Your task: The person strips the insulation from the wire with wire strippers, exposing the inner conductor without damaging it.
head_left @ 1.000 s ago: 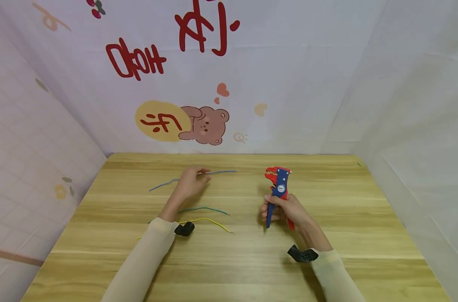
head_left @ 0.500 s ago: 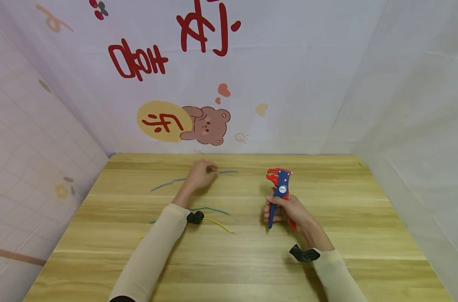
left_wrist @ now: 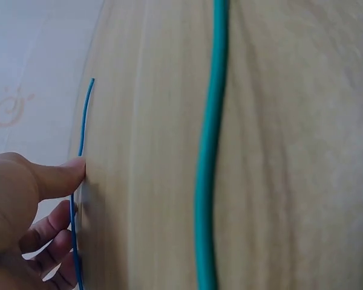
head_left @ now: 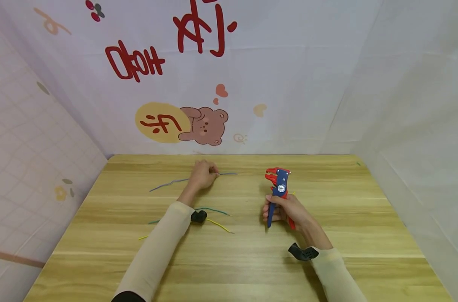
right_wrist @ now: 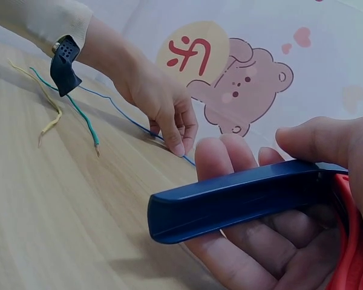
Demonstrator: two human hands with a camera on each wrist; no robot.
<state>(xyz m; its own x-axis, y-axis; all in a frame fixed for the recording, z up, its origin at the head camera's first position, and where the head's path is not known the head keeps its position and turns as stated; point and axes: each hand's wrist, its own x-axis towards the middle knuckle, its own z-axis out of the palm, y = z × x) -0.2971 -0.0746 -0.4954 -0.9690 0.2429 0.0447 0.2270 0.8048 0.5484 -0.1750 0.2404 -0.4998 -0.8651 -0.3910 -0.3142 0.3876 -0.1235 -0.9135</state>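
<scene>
At the back of the table, my left hand point(head_left: 203, 174) pinches a blue wire point(head_left: 229, 173) between thumb and fingers. The wire's right end sticks out past the fingertips, as the left wrist view of the blue wire point(left_wrist: 83, 124) shows too. My right hand point(head_left: 295, 212) holds a red and blue wire stripper point(head_left: 282, 180), head pointing away, above the table. Its fingers curl loosely about the blue handle point(right_wrist: 230, 196). A green wire point(head_left: 215, 210) and a yellow wire point(head_left: 220, 227) lie under the left forearm, partly hidden; their right ends show bare tips.
The wooden table point(head_left: 251, 268) meets a printed white cloth wall point(head_left: 289, 84) at its back, with more cloth at both sides. A small green scrap point(head_left: 358, 164) lies at the far right corner. Something small and yellow point(head_left: 294, 193) shows beside the right hand.
My left hand has moved right along the blue wire, and its loosely spread fingers have closed to pinch it. The right hand with the wire stripper has stayed put.
</scene>
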